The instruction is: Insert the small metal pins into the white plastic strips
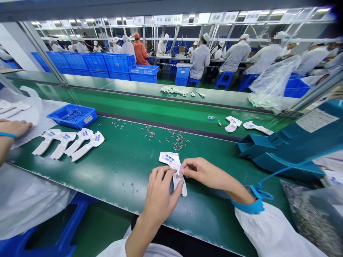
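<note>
Head view: our left hand (160, 201) and right hand (200, 173) pinch a white moulded piece (170, 160) at 6 o'clock, fingers curled closed on it. Four matching pieces (80, 141) lie in a row at 9 o'clock; small metal parts (177, 139) lie scattered at 12 o'clock.

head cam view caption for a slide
Left hand and right hand hold a white die-cut piece with blue print over a green assembly belt, near scattered small metal parts

A green table (125, 178) carries a blue plastic crate (71, 116), four white moulded pieces (63, 142) lying side by side, and a loose scatter of small metal parts (177, 139).
</note>
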{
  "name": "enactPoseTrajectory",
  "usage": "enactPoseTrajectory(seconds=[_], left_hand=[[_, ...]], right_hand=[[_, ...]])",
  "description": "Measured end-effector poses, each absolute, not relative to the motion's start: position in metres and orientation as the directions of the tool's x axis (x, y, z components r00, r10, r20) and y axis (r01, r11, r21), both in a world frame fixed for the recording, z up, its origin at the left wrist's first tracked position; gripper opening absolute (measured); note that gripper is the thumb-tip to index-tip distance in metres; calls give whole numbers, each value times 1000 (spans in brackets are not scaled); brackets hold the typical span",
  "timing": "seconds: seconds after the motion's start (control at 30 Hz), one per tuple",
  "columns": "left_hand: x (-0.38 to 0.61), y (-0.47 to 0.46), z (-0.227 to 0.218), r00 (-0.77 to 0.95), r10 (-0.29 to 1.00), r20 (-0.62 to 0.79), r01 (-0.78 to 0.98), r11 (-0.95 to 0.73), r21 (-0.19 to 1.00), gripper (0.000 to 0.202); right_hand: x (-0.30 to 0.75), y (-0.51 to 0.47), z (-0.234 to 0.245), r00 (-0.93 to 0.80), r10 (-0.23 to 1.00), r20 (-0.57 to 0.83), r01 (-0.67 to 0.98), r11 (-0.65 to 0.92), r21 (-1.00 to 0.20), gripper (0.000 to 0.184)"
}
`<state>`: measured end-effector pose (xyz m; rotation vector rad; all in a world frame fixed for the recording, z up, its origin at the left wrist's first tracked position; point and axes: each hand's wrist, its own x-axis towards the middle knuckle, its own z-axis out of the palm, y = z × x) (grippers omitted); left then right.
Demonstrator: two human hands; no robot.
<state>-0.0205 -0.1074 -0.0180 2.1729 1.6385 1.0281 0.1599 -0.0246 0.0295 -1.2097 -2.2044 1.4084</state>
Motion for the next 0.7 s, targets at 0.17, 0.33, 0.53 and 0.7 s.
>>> enactPoseTrajectory(seconds=[0.17,0.33,0.53,0.7], left_hand=[[-20,-106,-26,195,938,287,809,-319,493,54],[-19,-106,-27,212,941,262,816,-318,482,52],[-20,-105,-26,206,941,269,803,-320,502,52],[-18,-105,-25,199,950,241,811,-298,504,54]], right_hand=[[166,-22,31,-648,736,-197,618,357,-700,26],[162,-25,32,-662,719,-211,629,380,-678,24],[156,-27,30,-611,758,-228,669,340,-661,12],[159,-23,16,-543,785,-298,580,94,-809,21]])
